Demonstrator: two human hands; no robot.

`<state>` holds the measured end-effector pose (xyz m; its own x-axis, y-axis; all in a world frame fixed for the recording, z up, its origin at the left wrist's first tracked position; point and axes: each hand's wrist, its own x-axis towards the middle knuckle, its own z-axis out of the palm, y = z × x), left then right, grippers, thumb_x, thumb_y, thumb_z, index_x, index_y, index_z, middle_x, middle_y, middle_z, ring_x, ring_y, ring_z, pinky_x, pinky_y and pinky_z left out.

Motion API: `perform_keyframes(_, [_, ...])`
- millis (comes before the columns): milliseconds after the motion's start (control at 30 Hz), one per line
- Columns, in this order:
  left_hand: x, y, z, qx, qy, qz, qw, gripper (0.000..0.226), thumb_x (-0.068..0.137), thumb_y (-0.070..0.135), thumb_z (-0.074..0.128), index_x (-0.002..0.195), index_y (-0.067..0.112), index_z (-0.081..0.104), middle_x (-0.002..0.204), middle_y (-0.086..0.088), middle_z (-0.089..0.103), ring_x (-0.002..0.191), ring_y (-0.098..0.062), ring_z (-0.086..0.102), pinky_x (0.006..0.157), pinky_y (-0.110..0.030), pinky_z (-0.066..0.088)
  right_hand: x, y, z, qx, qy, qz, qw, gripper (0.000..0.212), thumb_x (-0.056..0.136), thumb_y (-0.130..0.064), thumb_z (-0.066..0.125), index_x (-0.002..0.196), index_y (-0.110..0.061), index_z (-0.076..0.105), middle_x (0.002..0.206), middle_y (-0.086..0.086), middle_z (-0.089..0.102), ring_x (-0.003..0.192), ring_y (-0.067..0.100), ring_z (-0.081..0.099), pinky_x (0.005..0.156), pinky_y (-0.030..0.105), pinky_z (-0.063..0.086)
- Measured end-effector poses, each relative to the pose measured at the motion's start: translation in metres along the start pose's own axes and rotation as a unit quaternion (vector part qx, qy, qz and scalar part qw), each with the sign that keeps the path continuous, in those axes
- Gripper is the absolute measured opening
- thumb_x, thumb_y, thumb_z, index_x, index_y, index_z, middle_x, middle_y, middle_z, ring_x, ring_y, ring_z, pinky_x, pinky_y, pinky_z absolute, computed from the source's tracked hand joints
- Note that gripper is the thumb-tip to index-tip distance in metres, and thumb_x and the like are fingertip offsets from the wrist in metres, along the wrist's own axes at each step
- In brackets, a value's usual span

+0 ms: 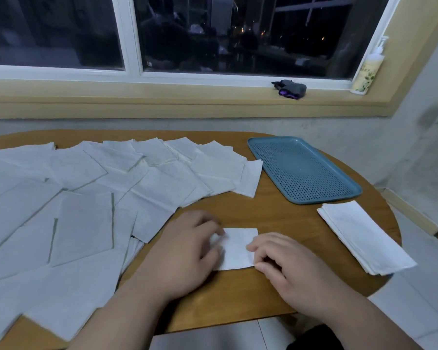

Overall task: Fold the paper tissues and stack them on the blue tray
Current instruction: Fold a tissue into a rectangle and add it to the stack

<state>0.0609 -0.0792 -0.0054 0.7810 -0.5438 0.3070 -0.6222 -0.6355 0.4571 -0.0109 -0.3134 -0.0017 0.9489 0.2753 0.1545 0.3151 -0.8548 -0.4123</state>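
A small folded white tissue (238, 245) lies on the wooden table (238, 210) in front of me. My left hand (187, 253) covers its left part, fingers curled down onto it. My right hand (286, 266) pinches its right edge with bent fingers. Several unfolded white tissues (91, 193) are spread overlapping across the left half of the table. The blue perforated tray (304, 170) sits at the back right with nothing on it. A stack of folded tissues (364, 236) lies on the table just in front of the tray, at the right edge.
A window sill (187, 97) runs behind the table, with a dark grey and purple object (290, 89) and a pump bottle (367, 72) on it. The rounded table edge drops off at the right, next to a white wall (420, 147).
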Motion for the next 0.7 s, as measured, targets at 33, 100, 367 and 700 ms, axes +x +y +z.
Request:
perform_keyframes(33, [-0.01,0.001,0.0,0.006,-0.018,0.001,1.0,0.028,0.089,0.048,0.051,0.111,0.037,0.065,0.126,0.022,0.051,0.12,0.0,0.042,0.102,-0.024,0.035,-0.004,0.001,-0.001,-0.003,-0.008,-0.003,1.0,0.017,0.098,-0.022,0.059,0.085,-0.032,0.056,0.121,-0.03,0.056,0.126,-0.015,0.037,0.101,0.002,0.023])
perform_keyframes(100, [-0.025,0.001,0.001,0.027,-0.034,0.003,0.999,0.028,0.091,0.05,0.052,0.113,0.039,0.066,0.126,0.025,0.052,0.118,0.002,0.042,0.099,-0.023,0.033,-0.009,0.0,-0.002,-0.016,-0.018,-0.007,1.0,0.02,0.098,-0.023,0.058,0.084,-0.036,0.053,0.123,-0.031,0.055,0.128,-0.018,0.033,0.101,0.0,0.019])
perform_keyframes(367, [-0.045,0.004,0.001,0.061,-0.017,0.018,0.998,0.032,0.087,0.054,0.047,0.106,0.039,0.068,0.117,0.023,0.058,0.109,-0.002,0.051,0.097,-0.029,0.037,-0.022,-0.009,-0.006,0.005,-0.021,0.042,0.999,0.013,0.096,-0.027,0.061,0.086,-0.035,0.061,0.121,-0.034,0.055,0.125,-0.015,0.04,0.1,0.005,0.029])
perform_keyframes(700, [-0.042,0.001,-0.004,0.016,-0.043,0.002,0.999,0.027,0.093,0.045,0.053,0.118,0.038,0.063,0.123,0.023,0.051,0.122,-0.001,0.041,0.106,-0.027,0.025,0.001,-0.026,0.002,0.102,0.095,0.176,0.974,0.016,0.094,-0.02,0.065,0.093,-0.035,0.068,0.104,-0.023,0.064,0.103,-0.005,0.057,0.087,0.016,0.045])
